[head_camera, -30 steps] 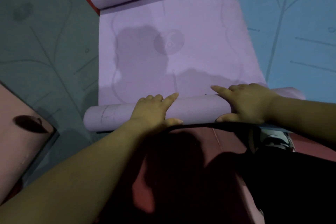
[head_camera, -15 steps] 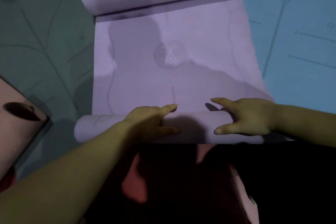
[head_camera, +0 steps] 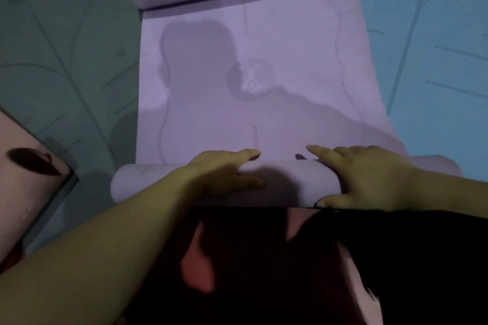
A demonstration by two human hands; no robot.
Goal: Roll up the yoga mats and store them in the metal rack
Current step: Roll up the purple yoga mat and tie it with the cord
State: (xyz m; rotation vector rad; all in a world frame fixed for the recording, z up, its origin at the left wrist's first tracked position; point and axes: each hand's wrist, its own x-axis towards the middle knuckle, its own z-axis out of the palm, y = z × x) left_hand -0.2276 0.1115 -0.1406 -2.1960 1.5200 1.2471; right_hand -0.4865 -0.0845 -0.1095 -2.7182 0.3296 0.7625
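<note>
The lilac mat (head_camera: 264, 103) is being rolled from its near end. The roll (head_camera: 290, 185) is being clasped by the left hand (head_camera: 224, 174) and right hand (head_camera: 369, 179), fingers over it, thumbs behind. Next, even forward pushing is probably being called for. No rack is being shown; a rolled pink mat (head_camera: 26, 192) is lying left.
</note>
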